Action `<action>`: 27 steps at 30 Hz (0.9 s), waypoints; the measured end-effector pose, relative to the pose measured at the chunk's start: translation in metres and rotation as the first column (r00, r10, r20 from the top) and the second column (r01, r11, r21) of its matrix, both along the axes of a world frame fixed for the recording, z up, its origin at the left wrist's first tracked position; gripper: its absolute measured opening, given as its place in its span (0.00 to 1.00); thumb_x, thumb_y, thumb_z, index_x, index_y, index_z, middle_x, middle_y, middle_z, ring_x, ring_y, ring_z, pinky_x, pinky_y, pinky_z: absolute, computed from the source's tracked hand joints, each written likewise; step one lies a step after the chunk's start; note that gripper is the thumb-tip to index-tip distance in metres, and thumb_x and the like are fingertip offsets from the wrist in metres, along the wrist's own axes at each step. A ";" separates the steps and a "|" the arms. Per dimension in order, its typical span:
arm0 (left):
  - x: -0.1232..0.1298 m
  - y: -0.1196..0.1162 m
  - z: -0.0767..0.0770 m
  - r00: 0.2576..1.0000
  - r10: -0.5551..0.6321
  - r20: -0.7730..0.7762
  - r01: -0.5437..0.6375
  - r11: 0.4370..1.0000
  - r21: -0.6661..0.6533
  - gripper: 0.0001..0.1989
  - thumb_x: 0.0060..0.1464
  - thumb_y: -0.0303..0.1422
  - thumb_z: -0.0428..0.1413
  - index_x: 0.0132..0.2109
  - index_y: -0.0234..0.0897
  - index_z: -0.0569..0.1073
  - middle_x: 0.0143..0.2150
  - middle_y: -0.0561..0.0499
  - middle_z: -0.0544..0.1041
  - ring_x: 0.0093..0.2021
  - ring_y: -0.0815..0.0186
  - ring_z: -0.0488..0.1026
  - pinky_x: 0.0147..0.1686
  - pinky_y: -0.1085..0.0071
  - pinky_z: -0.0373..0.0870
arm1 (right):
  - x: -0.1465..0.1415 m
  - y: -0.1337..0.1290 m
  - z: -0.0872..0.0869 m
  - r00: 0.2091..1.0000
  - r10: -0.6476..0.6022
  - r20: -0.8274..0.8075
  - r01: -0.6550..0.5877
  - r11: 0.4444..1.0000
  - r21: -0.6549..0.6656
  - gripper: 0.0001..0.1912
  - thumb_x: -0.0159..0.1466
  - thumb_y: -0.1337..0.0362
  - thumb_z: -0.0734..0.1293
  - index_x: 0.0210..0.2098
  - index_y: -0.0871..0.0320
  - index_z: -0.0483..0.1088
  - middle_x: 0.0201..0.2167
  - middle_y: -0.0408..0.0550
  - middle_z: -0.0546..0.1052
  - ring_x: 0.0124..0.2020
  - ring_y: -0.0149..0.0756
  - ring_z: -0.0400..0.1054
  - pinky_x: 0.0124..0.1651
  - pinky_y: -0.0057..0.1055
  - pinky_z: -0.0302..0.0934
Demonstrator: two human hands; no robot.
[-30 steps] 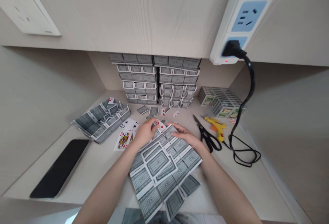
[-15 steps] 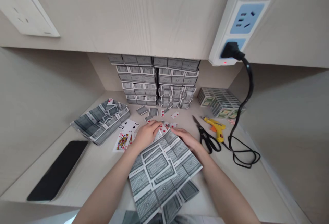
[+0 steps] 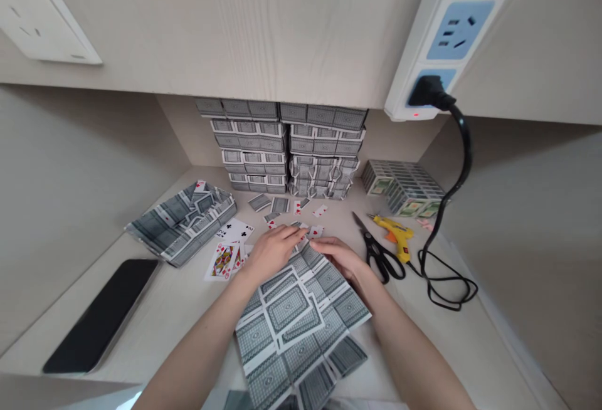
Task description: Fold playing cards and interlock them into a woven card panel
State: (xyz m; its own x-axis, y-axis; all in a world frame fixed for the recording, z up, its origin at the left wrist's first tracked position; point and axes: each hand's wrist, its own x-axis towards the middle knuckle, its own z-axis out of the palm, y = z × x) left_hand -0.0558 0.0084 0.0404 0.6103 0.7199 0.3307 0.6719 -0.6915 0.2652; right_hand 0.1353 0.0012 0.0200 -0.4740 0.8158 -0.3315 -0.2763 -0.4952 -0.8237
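A wide panel of playing cards (image 3: 301,350), joined edge to edge with grey patterned backs up, lies tilted in front of me. More cards overlap loosely across its middle, and folded card flaps hang at its near edge. My left hand (image 3: 276,250) grips the far corner, its fingers pressed together over the edge. On the same corner, from the right, my right hand (image 3: 342,258) has its thumb on top and the other fingers partly hidden beneath. Between the fingertips a small bit of red-marked card shows.
An open card tray (image 3: 181,225) stands left, beyond a black phone (image 3: 103,316). Loose cards (image 3: 223,261) lie beside it. Stacked card boxes (image 3: 256,140) fill the back. Scissors (image 3: 379,253), a yellow glue gun (image 3: 397,234) and its black cable (image 3: 444,294) lie right, near banknote-patterned blocks (image 3: 407,187).
My left fingers have stretched further over the far corner, covering most of the red-marked card face that showed there. My right thumb has shifted slightly inward. The view has moved a little.
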 end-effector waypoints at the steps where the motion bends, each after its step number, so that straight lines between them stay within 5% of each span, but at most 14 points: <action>1: 0.000 0.000 0.001 1.000 -0.005 -0.003 0.005 1.000 0.000 0.20 0.55 0.25 0.45 0.54 0.43 0.64 0.50 0.49 0.71 0.48 0.64 0.67 0.48 0.65 0.64 | 0.000 0.000 0.000 1.000 -0.011 0.005 0.011 1.000 0.004 0.16 0.48 0.60 0.72 0.35 0.62 0.74 0.26 0.46 0.77 0.28 0.35 0.70 0.37 0.33 0.60; 12: 0.000 0.002 0.003 0.998 -0.036 0.041 0.039 0.997 -0.062 0.14 0.54 0.25 0.46 0.46 0.41 0.70 0.43 0.49 0.74 0.44 0.65 0.69 0.45 0.67 0.65 | -0.002 -0.003 0.002 0.998 -0.065 0.028 0.064 0.998 0.027 0.19 0.44 0.60 0.74 0.35 0.61 0.75 0.26 0.47 0.78 0.29 0.37 0.71 0.39 0.35 0.60; 27: 0.000 -0.002 0.014 0.993 0.022 -0.113 -0.028 0.998 -0.054 0.11 0.53 0.24 0.46 0.40 0.40 0.69 0.39 0.50 0.73 0.39 0.63 0.69 0.38 0.69 0.63 | -0.009 -0.005 0.003 0.986 -0.169 0.011 0.169 0.985 -0.013 0.12 0.41 0.65 0.75 0.26 0.60 0.75 0.23 0.44 0.77 0.26 0.33 0.69 0.37 0.33 0.60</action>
